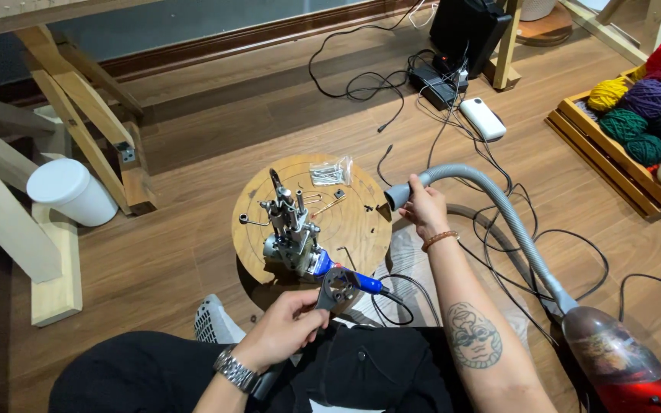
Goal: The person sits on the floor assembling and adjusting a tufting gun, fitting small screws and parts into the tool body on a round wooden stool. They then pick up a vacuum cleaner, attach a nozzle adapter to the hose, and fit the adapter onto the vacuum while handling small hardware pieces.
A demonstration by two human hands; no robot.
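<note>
The grey ribbed vacuum hose (499,206) curves up from the red canister vacuum (636,375) at the person's right and ends at its nozzle, which points left toward the round wooden board (353,229) on the floor. The right hand (424,208) is wrapped around the hose just behind the nozzle mouth, near the board's right edge. On the board stands the metal tufting gun with a blue grip (296,237), its long axis running from the needle at the far end down toward the person's lap. The left hand (281,329) pinches the gun's silver gear end, so it is the nearer hand. Loose screws in a clear bag (330,172) lie beyond. Around them are warm plank flooring, tangled black cables (453,92), a white bucket (70,191) and a wooden crate of yarn balls (644,115).
</note>
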